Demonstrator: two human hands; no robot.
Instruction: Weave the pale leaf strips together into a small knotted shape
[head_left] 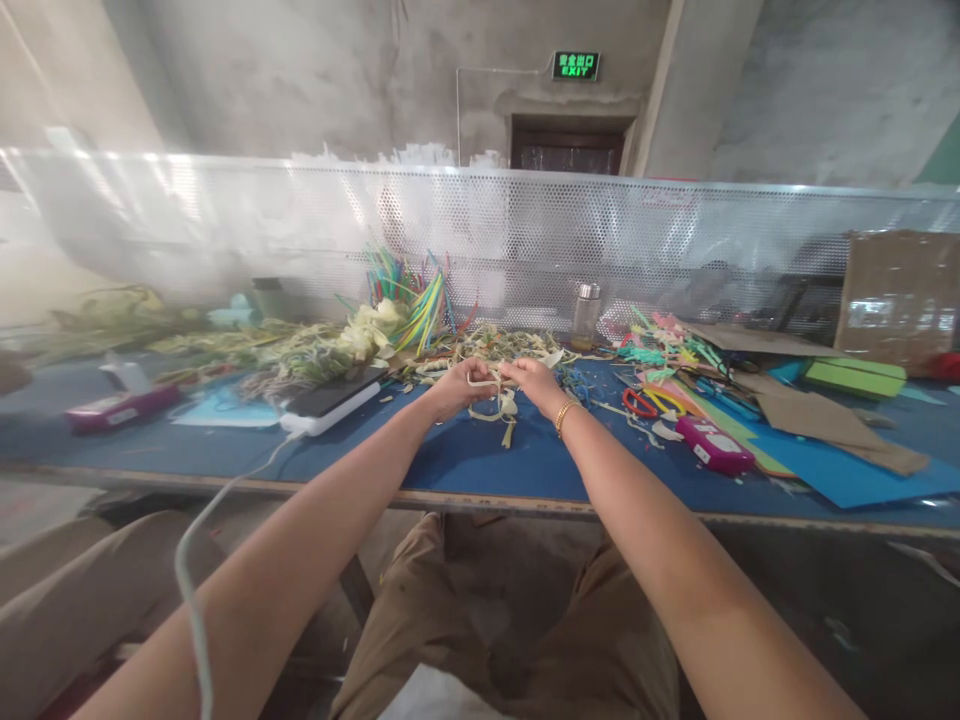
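Note:
Over the middle of the blue table, my left hand point(456, 389) and my right hand point(534, 381) come close together, fingers pinched on a pale cream strip point(484, 384). The strip looks like paper or raffia cord; its exact kind does not show. Below the fingers dangles a small pale tangle point(508, 405) of the same colour, with a loose end hanging down. A gold bracelet point(566, 415) circles my right wrist. Behind my hands lies a heap of cut cream and greenish strips point(480, 347).
Red-handled scissors point(639, 402) and a magenta box-shaped device point(714, 446) lie to the right, beside blue sheets point(832, 470) and cardboard point(840, 425). A glass bottle point(586, 316) stands behind. Left are a white device with a cable point(330, 405) and bundled colourful strips point(420, 300).

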